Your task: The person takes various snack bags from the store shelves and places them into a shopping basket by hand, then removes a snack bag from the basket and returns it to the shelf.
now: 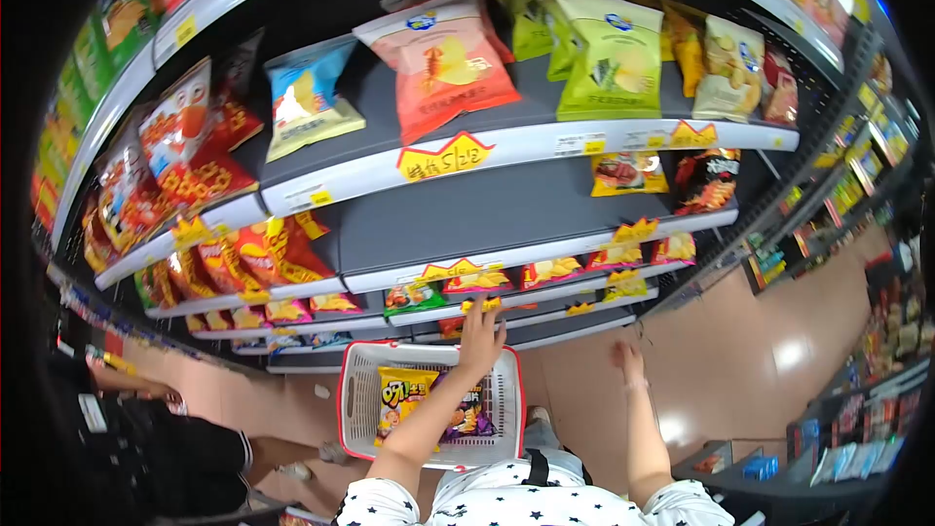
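Observation:
My left hand point(480, 339) reaches over the basket to a lower shelf, its fingers spread near the red and yellow chip bags point(477, 280). Nothing shows in its grasp. Off to the right of the basket, my right hand point(629, 362) hangs above the floor, blurred, so its fingers are hard to make out. Below my left forearm is a white basket point(358, 399) with a red rim. Inside lie a yellow snack bag point(399, 399) and a purple snack bag point(472, 419), the latter partly hidden by my forearm.
Shelves ahead hold a red bag point(443, 63), a green bag point(612, 58), a blue bag point(307, 93) and several others. A person in dark clothes point(175, 458) stands at the left. More goods point(857, 463) stand on racks at the right.

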`<state>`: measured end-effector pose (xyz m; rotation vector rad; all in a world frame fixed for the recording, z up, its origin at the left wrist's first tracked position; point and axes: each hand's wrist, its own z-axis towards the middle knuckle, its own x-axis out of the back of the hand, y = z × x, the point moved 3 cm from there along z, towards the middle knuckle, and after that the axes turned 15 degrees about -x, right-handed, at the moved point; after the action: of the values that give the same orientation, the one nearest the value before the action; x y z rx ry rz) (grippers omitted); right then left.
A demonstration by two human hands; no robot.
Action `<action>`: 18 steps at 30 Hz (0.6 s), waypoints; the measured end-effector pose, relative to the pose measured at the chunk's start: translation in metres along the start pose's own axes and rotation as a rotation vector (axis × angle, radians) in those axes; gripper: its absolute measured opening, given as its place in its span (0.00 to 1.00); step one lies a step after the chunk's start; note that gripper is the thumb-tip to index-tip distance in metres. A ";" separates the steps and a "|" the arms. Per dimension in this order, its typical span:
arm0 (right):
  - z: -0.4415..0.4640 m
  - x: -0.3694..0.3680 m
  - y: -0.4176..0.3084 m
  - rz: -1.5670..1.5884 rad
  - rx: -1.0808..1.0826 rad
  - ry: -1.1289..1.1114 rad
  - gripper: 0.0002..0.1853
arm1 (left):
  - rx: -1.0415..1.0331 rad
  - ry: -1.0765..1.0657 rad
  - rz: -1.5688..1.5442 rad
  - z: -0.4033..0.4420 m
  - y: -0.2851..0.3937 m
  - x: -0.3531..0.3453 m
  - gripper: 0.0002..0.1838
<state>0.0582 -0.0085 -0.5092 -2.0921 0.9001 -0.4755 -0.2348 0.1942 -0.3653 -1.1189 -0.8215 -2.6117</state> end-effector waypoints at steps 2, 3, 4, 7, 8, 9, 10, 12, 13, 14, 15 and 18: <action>-0.004 -0.036 -0.063 0.018 0.120 0.035 0.17 | -0.141 0.057 0.013 0.043 -0.005 0.014 0.18; -0.002 -0.048 -0.090 -0.005 0.217 0.058 0.17 | -0.202 0.064 0.007 0.062 -0.007 0.022 0.17; -0.014 -0.062 -0.122 -0.026 0.301 0.046 0.16 | -0.274 0.104 0.071 0.078 -0.011 0.024 0.17; -0.026 -0.093 -0.185 0.105 0.431 0.037 0.16 | -0.424 0.118 0.116 0.117 -0.016 0.043 0.17; -0.029 -0.101 -0.202 0.038 0.502 0.039 0.16 | -0.443 0.122 0.105 0.130 -0.017 0.050 0.17; -0.029 -0.109 -0.217 -0.033 0.568 0.040 0.17 | -0.412 0.155 0.147 0.142 -0.021 0.056 0.18; -0.026 -0.118 -0.230 0.017 0.509 -0.018 0.17 | -0.374 0.187 0.189 0.150 -0.026 0.059 0.19; -0.027 -0.143 -0.255 0.182 0.345 -0.124 0.19 | -0.307 0.204 0.200 0.159 -0.035 0.062 0.21; -0.030 -0.153 -0.266 0.297 0.245 -0.172 0.20 | -0.234 0.225 0.225 0.161 -0.042 0.062 0.23; -0.019 -0.156 -0.270 0.299 0.248 -0.164 0.20 | -0.189 0.183 0.206 0.162 -0.047 0.059 0.27; 0.002 -0.158 -0.274 -0.110 0.576 0.009 0.27 | -0.194 0.184 0.201 0.163 -0.049 0.058 0.27; 0.030 -0.173 -0.295 0.133 0.439 0.091 0.37 | -0.194 0.163 0.146 0.162 -0.052 0.058 0.30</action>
<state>0.0880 0.2623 -0.3000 -1.6139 0.8886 -0.6384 -0.1960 0.3297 -0.2543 -0.9538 -0.4448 -2.6580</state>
